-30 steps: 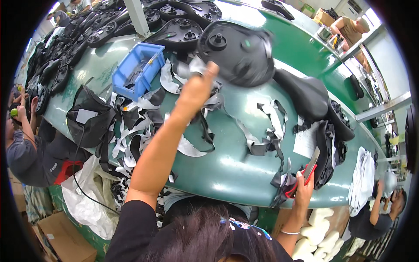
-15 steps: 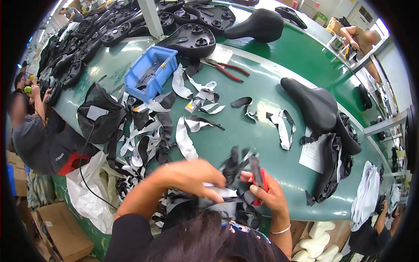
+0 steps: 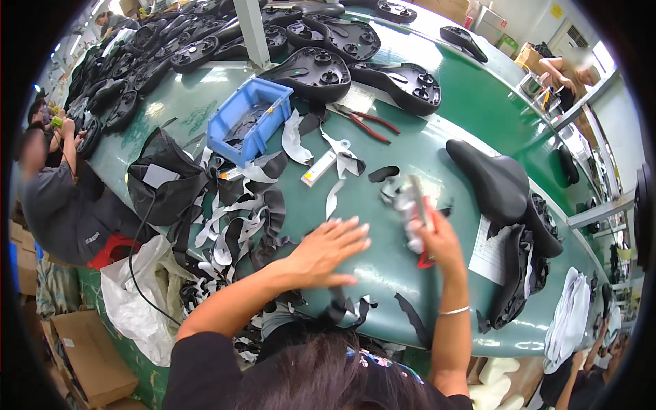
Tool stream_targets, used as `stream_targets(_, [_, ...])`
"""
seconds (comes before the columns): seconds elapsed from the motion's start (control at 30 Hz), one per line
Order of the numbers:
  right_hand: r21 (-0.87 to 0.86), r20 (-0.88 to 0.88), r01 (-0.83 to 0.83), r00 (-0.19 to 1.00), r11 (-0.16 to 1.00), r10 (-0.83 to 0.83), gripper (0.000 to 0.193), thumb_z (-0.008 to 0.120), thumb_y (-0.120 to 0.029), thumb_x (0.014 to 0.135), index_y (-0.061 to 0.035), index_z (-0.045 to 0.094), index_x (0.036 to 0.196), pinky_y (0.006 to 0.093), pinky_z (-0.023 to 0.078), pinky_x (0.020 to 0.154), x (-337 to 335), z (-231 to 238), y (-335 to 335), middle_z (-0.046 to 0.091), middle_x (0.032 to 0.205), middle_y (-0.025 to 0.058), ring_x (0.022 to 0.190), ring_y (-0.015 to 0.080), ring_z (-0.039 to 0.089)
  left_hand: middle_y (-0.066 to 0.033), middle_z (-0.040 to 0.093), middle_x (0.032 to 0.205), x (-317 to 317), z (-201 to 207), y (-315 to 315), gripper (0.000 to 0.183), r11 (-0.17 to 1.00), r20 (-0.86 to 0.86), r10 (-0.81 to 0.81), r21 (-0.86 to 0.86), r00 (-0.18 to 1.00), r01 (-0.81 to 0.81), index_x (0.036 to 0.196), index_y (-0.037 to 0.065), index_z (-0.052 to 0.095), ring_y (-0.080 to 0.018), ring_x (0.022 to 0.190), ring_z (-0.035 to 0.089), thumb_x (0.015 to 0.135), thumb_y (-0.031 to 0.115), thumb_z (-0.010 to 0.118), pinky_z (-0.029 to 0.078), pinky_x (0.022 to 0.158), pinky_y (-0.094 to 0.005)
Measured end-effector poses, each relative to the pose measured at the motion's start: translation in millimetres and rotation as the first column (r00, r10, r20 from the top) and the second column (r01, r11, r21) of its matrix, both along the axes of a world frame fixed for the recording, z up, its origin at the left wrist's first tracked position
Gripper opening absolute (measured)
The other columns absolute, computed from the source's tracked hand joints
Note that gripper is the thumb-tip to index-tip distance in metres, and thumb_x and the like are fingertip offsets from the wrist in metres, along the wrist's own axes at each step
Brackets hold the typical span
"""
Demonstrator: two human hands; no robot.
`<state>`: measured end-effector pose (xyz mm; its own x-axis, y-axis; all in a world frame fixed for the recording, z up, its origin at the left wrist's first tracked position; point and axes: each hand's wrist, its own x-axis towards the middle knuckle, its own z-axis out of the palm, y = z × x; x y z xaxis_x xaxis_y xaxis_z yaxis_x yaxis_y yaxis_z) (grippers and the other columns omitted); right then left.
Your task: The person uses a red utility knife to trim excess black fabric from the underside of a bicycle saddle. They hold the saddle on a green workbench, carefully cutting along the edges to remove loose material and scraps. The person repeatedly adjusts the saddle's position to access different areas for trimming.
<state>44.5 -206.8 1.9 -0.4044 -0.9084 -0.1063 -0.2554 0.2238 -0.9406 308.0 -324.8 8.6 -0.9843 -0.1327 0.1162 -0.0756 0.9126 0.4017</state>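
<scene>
My left hand [image 3: 326,254] is spread flat over the green table [image 3: 383,301], fingers apart and nothing in it. Beside it, to the left, lies a heap of black and white fabric offcuts [image 3: 239,232]. My right hand [image 3: 441,242] grips a red-handled tool [image 3: 426,222] with a long metal end pointing away from me; motion blurs it, so its exact kind is unclear. Blurred pale and dark offcuts [image 3: 406,205] lie by its metal end; I cannot tell whether they touch. Near the table's front edge are more offcuts [image 3: 352,307] and a dark strip [image 3: 413,320].
A blue bin [image 3: 249,119] and red-handled pliers [image 3: 369,125] lie farther back. Black bicycle saddles stand at the right [image 3: 488,178] and pile up at the far left [image 3: 130,75]. A black bag [image 3: 164,174] sits left. Co-workers [image 3: 68,198] are at the table's left and far right.
My left hand has left the strips near my body, moved forward and spread. My right hand has gone forward and right with the tool. A long white strip left mid-table; the far saddle now shows its underside.
</scene>
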Motion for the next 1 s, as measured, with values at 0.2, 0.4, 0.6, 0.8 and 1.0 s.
stream_targets(0.2, [-0.174,-0.111,-0.598,0.801,0.782,0.588,0.042,0.066,-0.03,0.084,-0.0038,0.059,0.117,0.0345,0.045,0.078,125,14,-5,0.06,0.101,0.0122,0.087,0.0249,0.056,-0.0084,0.071,0.085,113,74,-39,0.031,0.646,0.435,-0.152,0.723,0.887,-0.244,0.097,0.006,0.072,-0.0143,0.077,0.067,0.088,0.035,0.065,0.052,0.072,-0.0282])
stream_targets(0.4, [-0.297,-0.29,-0.116,0.957,0.948,0.026,0.046,0.062,-0.03,0.087,-0.0005,0.053,0.121,0.0358,0.046,0.081,69,32,-74,0.062,0.098,0.0158,0.084,0.0292,0.057,-0.0078,0.063,0.071,57,71,-64,0.026,0.692,-0.013,0.649,0.425,0.761,-0.583,0.089,-0.002,0.066,-0.013,0.064,0.057,0.089,0.023,0.058,0.045,0.062,-0.0279])
stream_targets(0.6, [0.149,-0.204,-0.169,0.959,0.974,0.198,0.032,0.057,-0.032,0.088,-0.0034,0.054,0.102,0.0416,0.045,0.076,70,44,-138,0.061,0.083,0.0177,0.082,0.0315,0.059,-0.0168,0.059,0.099,-33,6,-89,0.034,0.593,-0.032,0.801,0.176,0.597,-0.786,0.102,0.004,0.054,-0.0377,0.088,0.061,0.079,0.023,0.07,0.048,0.077,-0.0459])
stream_targets(0.8, [-0.069,-0.139,-0.639,0.767,0.766,0.627,0.035,0.054,-0.032,0.093,-0.0041,0.055,0.113,0.0382,0.046,0.077,100,28,-41,0.06,0.094,0.0152,0.084,0.0284,0.059,-0.0182,0.054,0.106,-39,-18,-118,0.037,0.63,-0.232,0.777,0.299,0.586,-0.717,0.108,0.004,0.053,-0.0358,0.082,0.061,0.08,0.021,0.07,0.049,0.075,-0.0452])
stream_targets(1.0, [-0.228,0.221,0.368,0.921,0.901,-0.32,0.048,0.055,-0.024,0.095,-0.0044,0.042,0.137,0.0287,0.04,0.093,14,37,44,0.054,0.128,0.0088,0.108,0.0134,0.052,-0.0149,0.055,0.109,-46,14,-62,0.037,0.821,-0.314,0.568,0.281,0.761,-0.497,0.109,0.003,0.055,-0.0321,0.094,0.058,0.08,0.022,0.07,0.047,0.083,-0.0409])
